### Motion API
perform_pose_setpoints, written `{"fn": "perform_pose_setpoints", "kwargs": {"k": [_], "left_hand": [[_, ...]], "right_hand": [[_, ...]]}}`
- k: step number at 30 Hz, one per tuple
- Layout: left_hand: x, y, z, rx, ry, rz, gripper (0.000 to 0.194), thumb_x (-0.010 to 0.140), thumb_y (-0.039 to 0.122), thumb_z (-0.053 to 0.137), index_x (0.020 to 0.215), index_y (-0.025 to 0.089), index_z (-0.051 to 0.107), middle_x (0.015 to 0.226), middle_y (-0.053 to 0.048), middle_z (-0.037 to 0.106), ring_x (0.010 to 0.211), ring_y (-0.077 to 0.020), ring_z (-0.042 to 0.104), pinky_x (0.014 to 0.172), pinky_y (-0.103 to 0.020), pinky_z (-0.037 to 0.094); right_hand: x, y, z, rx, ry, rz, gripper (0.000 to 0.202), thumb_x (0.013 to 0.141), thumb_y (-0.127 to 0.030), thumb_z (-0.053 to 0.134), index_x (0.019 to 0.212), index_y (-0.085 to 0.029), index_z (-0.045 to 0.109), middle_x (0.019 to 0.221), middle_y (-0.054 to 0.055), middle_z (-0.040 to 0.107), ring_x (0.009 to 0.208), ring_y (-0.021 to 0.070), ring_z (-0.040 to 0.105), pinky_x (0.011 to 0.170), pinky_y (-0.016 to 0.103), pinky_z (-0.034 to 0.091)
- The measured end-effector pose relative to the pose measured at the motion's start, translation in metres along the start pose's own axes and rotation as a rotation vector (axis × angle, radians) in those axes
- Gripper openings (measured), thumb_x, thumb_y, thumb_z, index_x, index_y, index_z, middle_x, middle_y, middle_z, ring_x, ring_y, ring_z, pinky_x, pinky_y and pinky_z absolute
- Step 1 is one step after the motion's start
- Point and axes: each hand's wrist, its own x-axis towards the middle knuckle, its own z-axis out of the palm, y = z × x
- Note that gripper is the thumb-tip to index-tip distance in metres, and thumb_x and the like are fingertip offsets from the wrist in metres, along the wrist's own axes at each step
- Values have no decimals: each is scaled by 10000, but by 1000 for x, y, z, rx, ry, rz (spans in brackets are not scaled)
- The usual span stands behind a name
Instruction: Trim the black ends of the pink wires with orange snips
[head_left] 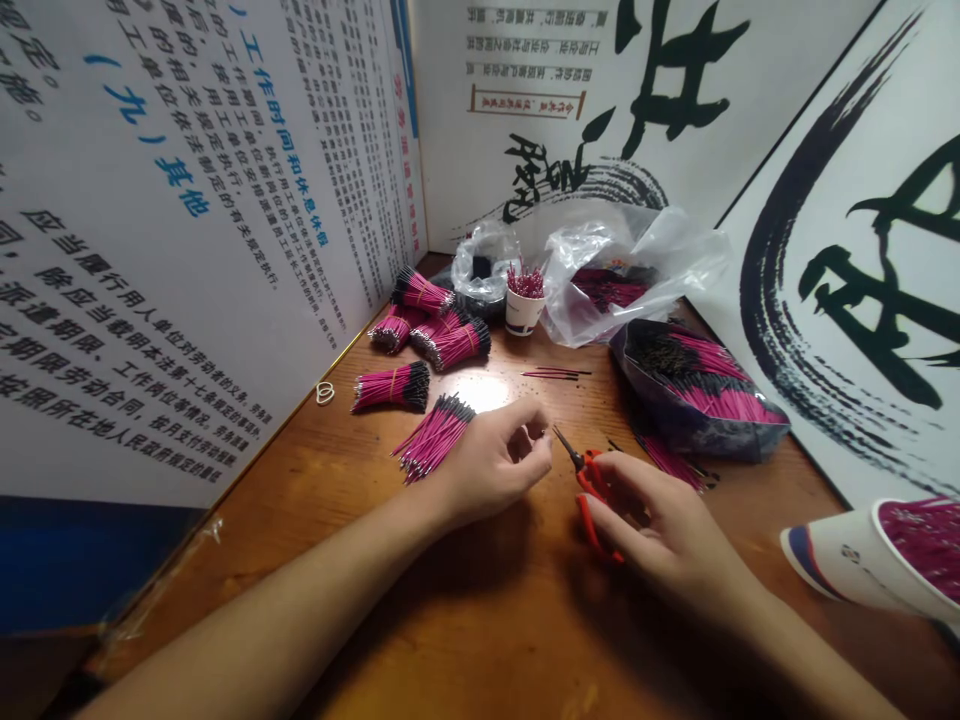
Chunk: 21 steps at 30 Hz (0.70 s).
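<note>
Scissors with red handles (590, 487) in the right hand (667, 515), head view; fingers clamped on the handles, blades angled up toward the left hand (491, 460). Left fingers curled, thumb and forefinger tips near the blade tips; cannot tell whether they meet or pinch anything. Loose pile of pink wires (431, 440), black at one end, on the wooden tabletop (450, 620), just beside the left hand. Banded bundle (390, 388) behind that pile; more bundles (450, 340) heaped farther back. White rubber bands (324, 393) near the left wall panel (150, 300). Few stray wires (556, 374) lie beyond the hands. Upright paper cup (523, 315) holds pink pieces, between clear plastic bags (574, 300). Dark open bag (705, 440) full of wires, right side. Larger cup (840, 560) at right edge, tilted, pink pieces in its mouth.
</note>
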Motion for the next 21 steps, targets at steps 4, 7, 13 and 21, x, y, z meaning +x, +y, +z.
{"fn": "perform_pose_setpoints", "kwargs": {"k": [4, 7, 13, 21], "left_hand": [[1, -4, 1, -121, 25, -59, 127, 885, 244, 504, 795, 185, 436, 684, 38, 519, 506, -54, 502, 475, -169, 379], [1, -4, 1, -195, 53, -69, 113, 876, 248, 508, 814, 190, 433, 674, 47, 524, 465, -46, 508, 437, -152, 378], [2, -2, 0, -285, 75, -77, 82, 867, 256, 519, 884, 186, 481, 690, 50, 531, 429, -35, 492, 394, -137, 380], [3, -4, -1, -257, 75, -21, 121, 886, 279, 538, 902, 159, 545, 735, 23, 556, 500, -43, 505, 467, -158, 421]], "right_hand": [[0, -1, -3, -57, 21, 7, 175, 924, -360, 514, 853, -206, 559, 670, -16, 574, 590, 137, 525, 549, 248, 404], [1, -1, -4, -95, 48, 9, 208, 927, -375, 512, 812, -207, 550, 634, -25, 555, 565, 133, 511, 538, 248, 389], [1, 0, -4, -121, 69, -28, 165, 918, -345, 527, 870, -201, 590, 672, -16, 586, 583, 135, 529, 547, 249, 404], [1, 2, -4, -138, 132, -80, 177, 925, -335, 530, 949, -188, 625, 773, 19, 655, 653, 149, 586, 583, 254, 449]]}}
